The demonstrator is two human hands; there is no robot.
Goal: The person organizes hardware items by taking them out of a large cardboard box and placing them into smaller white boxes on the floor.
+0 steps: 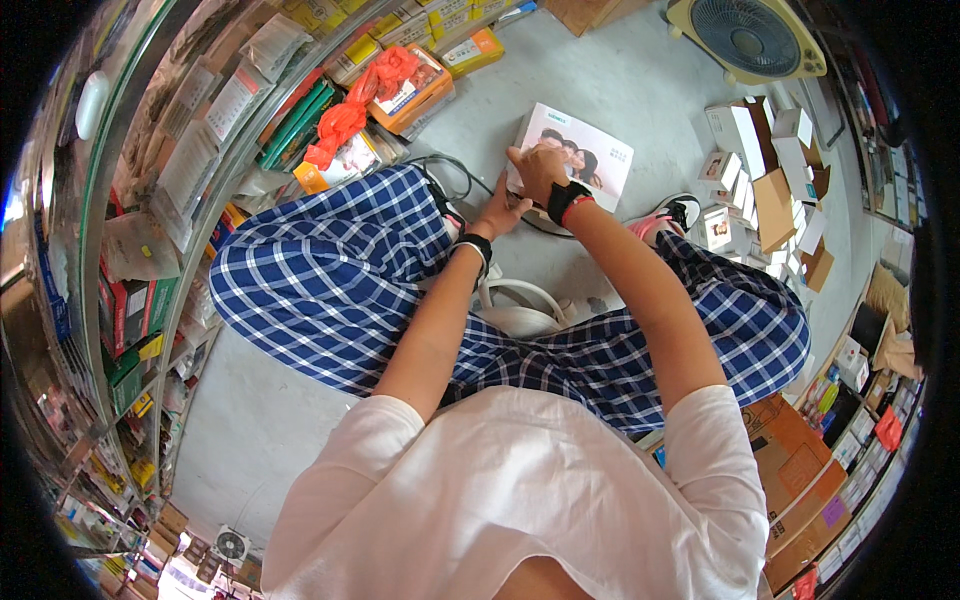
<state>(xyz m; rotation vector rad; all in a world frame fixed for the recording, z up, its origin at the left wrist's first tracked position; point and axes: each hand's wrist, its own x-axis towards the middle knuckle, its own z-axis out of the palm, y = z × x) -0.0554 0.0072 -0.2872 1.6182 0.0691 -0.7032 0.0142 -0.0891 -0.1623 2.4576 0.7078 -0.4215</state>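
On the grey floor before me lies a white cardboard box (611,161), its printed top showing several people and some writing. My right hand (541,172) rests over the left part of the top with fingers bent; whether anything is under them is hidden. My left hand (504,210) is at the near left corner of the box, thumb pointing right and fingers along the side. Something small and dark shows between the two hands, too hidden to name. A black cable (469,180) loops on the floor behind my left hand and passes below the box.
Glass shelving (127,112) with packaged goods curves along the left. An orange box (409,90) bears a red plastic bag (341,124). At right stand an open carton (772,206) with small white boxes and a box fan (742,37). A white curved object (517,319) lies between my legs.
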